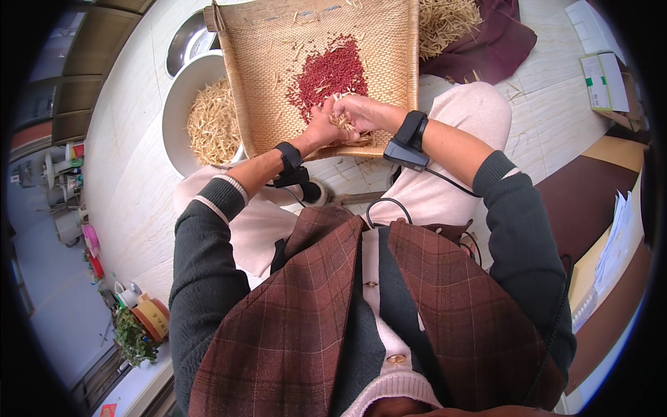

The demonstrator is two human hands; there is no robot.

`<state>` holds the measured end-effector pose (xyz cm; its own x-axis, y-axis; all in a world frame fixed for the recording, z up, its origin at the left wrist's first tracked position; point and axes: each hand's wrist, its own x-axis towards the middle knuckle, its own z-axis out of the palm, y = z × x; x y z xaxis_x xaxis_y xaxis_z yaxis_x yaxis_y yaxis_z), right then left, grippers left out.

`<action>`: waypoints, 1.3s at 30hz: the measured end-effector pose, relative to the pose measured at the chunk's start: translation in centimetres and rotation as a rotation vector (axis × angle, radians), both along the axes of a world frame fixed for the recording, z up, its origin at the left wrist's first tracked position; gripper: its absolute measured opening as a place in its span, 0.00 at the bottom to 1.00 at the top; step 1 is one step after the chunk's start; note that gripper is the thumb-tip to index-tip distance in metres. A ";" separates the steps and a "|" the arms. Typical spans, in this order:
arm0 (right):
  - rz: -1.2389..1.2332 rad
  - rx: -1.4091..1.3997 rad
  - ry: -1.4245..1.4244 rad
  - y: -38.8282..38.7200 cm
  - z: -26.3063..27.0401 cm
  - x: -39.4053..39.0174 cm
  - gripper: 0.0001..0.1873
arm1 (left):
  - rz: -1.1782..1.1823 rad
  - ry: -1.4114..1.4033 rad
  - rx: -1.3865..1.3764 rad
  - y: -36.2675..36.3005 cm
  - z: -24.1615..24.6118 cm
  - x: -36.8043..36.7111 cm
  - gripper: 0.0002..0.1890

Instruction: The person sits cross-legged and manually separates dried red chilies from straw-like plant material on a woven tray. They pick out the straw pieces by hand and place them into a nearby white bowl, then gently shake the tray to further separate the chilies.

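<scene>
My left hand [324, 129] and my right hand [362, 111] meet over the near part of a woven winnowing basket [260, 68]. Between them they hold a small bunch of dry bean pods [342, 122], partly covered by my fingers. Just beyond my hands lies a heap of small dark red beans [333, 70], with bits of pale husk scattered through it. More pod pieces [367, 139] rest by the basket's near rim, below my right hand. Each wrist carries a black strapped device with a cable.
A white basin [174, 114] of pod husks [213, 125] stands left of the basket, beside a shiny metal bowl [182, 44]. At the upper right, unshelled-looking dry pods [448, 26] lie on a maroon cloth [490, 47]. An open carton [607, 83] sits far right.
</scene>
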<state>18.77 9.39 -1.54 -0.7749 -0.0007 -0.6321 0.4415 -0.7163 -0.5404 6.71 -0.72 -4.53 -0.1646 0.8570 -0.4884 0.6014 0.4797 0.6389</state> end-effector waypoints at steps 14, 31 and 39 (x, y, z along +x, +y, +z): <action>-0.184 0.515 -0.017 4.7 5.2 -1.5 0.17 | 0.453 -0.955 0.154 0.9 4.2 -5.5 0.27; -0.122 0.937 -0.193 5.8 1.4 -2.4 0.11 | 0.482 -1.201 0.292 -0.9 9.0 -8.7 0.36; -0.126 0.972 -0.204 6.0 -0.5 -2.8 0.10 | 0.472 -1.152 0.594 -4.2 9.4 -16.3 0.36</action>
